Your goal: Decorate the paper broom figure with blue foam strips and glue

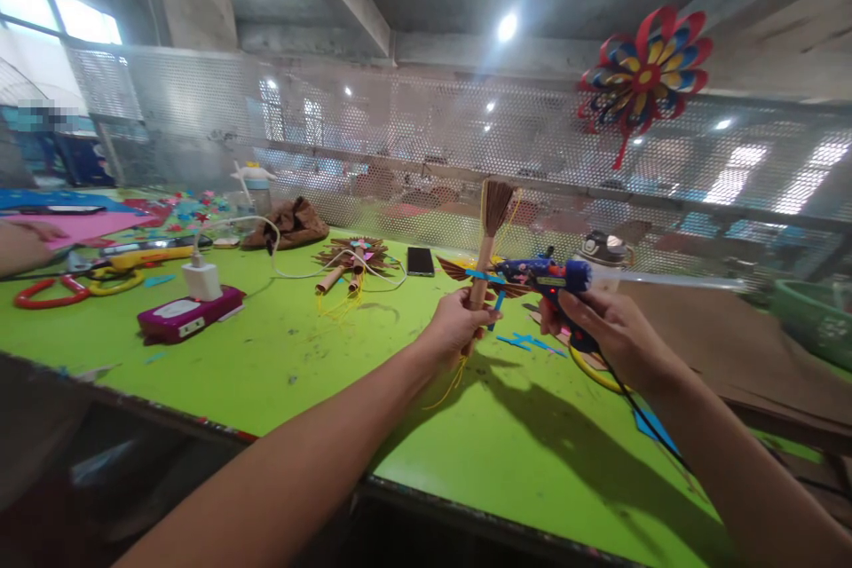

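Observation:
My left hand (456,326) is closed around a rolled brown paper stick (480,277) with a brown fringed top (496,204), held upright above the green table (299,364). A small blue strip (485,276) lies across the stick, and yellow threads hang below my fist. My right hand (603,324) grips a blue glue gun (549,277), its nozzle pointing left at the stick by the blue strip. The gun's black cord (649,426) trails down to the right.
More paper sticks and a brown fringed piece (352,259) lie at mid table beside a black phone (420,261). A white charger on a magenta box (190,311), red and yellow rings (73,288), blue scraps (532,343), brown paper sheets (732,328). A pinwheel (642,75) hangs on the mesh wall. Another person's arm (19,244) rests far left.

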Available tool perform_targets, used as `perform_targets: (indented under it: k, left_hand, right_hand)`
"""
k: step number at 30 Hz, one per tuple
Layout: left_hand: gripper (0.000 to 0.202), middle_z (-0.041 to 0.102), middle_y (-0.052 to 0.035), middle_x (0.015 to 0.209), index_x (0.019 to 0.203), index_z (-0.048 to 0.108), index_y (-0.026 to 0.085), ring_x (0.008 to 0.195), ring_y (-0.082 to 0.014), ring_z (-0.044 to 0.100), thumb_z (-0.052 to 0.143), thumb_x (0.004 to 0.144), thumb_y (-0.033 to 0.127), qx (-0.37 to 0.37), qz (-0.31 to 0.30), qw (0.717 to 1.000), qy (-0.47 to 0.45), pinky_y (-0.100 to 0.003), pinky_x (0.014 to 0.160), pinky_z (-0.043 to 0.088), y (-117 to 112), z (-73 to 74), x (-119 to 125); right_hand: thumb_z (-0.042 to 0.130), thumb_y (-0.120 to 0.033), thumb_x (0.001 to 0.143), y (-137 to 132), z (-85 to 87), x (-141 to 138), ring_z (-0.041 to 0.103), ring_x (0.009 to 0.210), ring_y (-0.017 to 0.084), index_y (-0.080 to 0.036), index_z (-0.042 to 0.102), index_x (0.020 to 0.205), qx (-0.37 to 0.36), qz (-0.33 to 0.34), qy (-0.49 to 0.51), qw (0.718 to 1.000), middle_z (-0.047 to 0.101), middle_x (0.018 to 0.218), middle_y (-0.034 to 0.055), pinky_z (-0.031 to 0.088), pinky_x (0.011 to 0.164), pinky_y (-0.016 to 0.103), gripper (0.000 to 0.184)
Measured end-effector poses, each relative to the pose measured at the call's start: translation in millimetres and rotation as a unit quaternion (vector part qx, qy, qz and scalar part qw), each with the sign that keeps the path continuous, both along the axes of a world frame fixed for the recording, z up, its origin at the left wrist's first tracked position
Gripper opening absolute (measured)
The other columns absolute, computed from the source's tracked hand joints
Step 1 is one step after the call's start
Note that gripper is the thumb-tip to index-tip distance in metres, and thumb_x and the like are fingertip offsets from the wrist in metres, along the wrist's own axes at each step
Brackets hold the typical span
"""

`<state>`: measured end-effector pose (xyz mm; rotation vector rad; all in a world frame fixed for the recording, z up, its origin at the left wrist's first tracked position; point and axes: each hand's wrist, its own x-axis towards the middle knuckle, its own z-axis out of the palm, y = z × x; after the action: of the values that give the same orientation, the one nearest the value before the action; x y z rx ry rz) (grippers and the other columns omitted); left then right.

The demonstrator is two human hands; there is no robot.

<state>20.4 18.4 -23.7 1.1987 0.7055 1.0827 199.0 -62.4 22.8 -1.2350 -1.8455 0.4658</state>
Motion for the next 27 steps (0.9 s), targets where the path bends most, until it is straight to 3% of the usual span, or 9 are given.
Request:
perform_targets:
  k: [10, 19, 27]
  left_hand:
    - [0.033, 0.055, 0.0002, 0.067, 0.085, 0.055, 0.012, 0.043, -0.0034, 0.038, 0.072, 0.056, 0.012, 0.003, -0.002, 1.000, 0.006, -0.020, 0.041, 0.027, 2.1, -1.8, -0.3]
    - [0.032, 0.055, -0.0007, 0.069, 0.083, 0.056, 0.012, 0.050, -0.0056, 0.043, 0.073, 0.055, 0.011, 0.002, 0.005, 1.000, -0.012, -0.020, 0.043, 0.031, 2.0, 0.3, -0.9]
    - [0.032, 0.053, 0.0010, 0.065, 0.085, 0.055, 0.012, 0.044, -0.0043, 0.039, 0.072, 0.057, 0.014, 0.006, -0.011, 1.000, -0.002, -0.021, 0.041, 0.027, 2.8, -2.1, 0.2]
  right_hand:
    - [0.042, -0.048, 0.088, 1.0, -0.9, 0.3, 0.053, 0.066, 0.015, -0.018, 0.058, 0.077, -0.003, 0.006, 0.047, 0.999, 0.060, 0.071, 0.0039, 0.040, 0.058, 0.025, 0.036]
    - [0.042, -0.049, 0.088, 0.2, -0.4, 1.4, 0.054, 0.067, 0.017, -0.018, 0.060, 0.077, -0.003, 0.007, 0.012, 1.000, 0.061, 0.072, 0.0056, 0.042, 0.058, 0.027, 0.038]
    - [0.042, -0.049, 0.087, 0.6, -0.4, -1.0, 0.052, 0.066, 0.016, -0.018, 0.059, 0.080, -0.014, 0.010, 0.050, 0.999, 0.060, 0.072, 0.0046, 0.038, 0.057, 0.026, 0.036]
